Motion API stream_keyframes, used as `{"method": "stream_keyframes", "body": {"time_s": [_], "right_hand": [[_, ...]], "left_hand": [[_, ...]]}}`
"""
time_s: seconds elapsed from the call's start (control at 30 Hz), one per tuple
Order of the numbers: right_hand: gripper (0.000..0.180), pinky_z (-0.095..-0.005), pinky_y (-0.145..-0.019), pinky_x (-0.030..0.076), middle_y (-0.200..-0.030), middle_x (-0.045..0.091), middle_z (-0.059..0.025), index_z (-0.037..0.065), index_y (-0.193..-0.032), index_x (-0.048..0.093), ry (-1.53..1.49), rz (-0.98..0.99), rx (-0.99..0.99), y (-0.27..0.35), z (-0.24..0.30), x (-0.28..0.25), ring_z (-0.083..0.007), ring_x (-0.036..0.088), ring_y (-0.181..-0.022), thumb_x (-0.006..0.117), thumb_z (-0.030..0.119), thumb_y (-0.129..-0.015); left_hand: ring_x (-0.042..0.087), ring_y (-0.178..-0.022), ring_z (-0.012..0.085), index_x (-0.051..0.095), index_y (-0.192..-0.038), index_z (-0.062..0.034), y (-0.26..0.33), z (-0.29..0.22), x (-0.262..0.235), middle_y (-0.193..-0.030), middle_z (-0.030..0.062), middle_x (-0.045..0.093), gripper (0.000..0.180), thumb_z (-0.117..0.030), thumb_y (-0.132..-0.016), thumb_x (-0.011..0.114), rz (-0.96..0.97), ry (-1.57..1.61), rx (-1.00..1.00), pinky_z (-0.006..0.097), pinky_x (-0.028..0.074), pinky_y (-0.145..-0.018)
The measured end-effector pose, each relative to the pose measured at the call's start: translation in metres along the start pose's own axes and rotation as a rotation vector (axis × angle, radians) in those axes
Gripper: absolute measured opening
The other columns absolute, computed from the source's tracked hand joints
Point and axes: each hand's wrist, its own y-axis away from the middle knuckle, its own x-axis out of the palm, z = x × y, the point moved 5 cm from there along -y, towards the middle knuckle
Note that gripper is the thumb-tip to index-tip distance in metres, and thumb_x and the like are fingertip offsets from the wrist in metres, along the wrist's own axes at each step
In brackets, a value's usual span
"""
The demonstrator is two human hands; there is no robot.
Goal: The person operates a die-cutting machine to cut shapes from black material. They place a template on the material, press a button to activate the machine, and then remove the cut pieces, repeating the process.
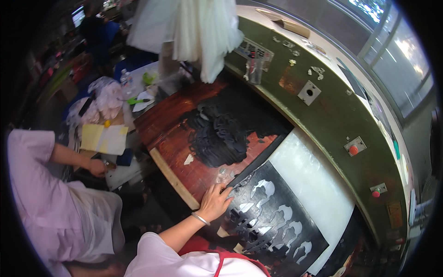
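A black sheet [306,223] with several curved cut-outs lies in front of me, its far part over a pale, glossy board [302,159]. At the sheet's left corner is my left hand [213,203], wearing a silver bangle. Its fingers bend over the sheet's edge and appear to grip it; the palm side is hidden. Of my right hand, only what looks like a fingertip [307,275] shows at the bottom edge, so its grip is hidden. Left of the sheet, a heap of black cut pieces [219,136] rests on a reddish-brown table [161,124].
A green machine beam [318,120] with red buttons [353,150] curves along the far right. White plastic bags [194,27] hang above the table. To the left, a person in a pale shirt [41,198] works beside a cluttered bench with yellow paper [92,137] and a bottle [125,79].
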Motion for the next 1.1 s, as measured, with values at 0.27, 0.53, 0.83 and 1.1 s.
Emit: {"method": "stream_keyframes", "body": {"time_s": [0.27,0.53,0.83,1.1], "right_hand": [[0.063,-0.0442,-0.081,0.048,-0.101,0.066,-0.0288,-0.011,-0.104,0.066,-0.184,0.166,-0.137,-0.052,-0.001,0.035,-0.0374,0.063,-0.087,0.063,0.050,-0.088],[0.056,-0.0411,-0.076,0.048,-0.093,0.065,-0.0242,-0.011,-0.099,0.065,-0.365,0.461,-0.466,-0.024,0.073,0.048,-0.0323,0.057,-0.081,0.065,0.044,-0.088],[0.049,-0.0371,-0.071,0.047,-0.082,0.062,-0.0183,-0.012,-0.092,0.064,-0.547,0.651,-0.863,0.063,0.164,0.059,-0.0258,0.051,-0.073,0.068,0.037,-0.088],[0.044,-0.0346,-0.068,0.047,-0.077,0.061,-0.0147,-0.012,-0.090,0.064,-0.784,0.844,-1.012,0.227,0.177,0.057,-0.0222,0.048,-0.069,0.069,0.032,-0.089]], "left_hand": [[0.065,-0.084,0.0395,0.061,-0.110,-0.0042,0.113,-0.016,-0.019,-0.090,0.0217,0.067,0.034,-0.033,-0.090,0.061,0.015,0.245,-0.257,0.043,0.053,-0.072],[0.066,-0.076,0.0358,0.064,-0.096,-0.0025,0.268,-0.043,-0.082,-0.081,0.0184,0.066,0.024,-0.025,-0.089,0.066,-0.280,0.209,-0.556,0.038,0.051,-0.062],[0.064,-0.071,0.0373,0.062,-0.095,-0.0018,0.401,-0.052,-0.119,-0.077,0.0186,0.064,0.023,-0.024,-0.090,0.064,-0.621,0.120,-0.710,0.041,0.050,-0.059],[0.063,-0.070,0.0388,0.060,-0.097,-0.0004,0.575,-0.050,-0.163,-0.078,0.0196,0.064,0.021,-0.019,-0.089,0.065,-0.915,0.020,-0.882,0.041,0.048,-0.057]]}}
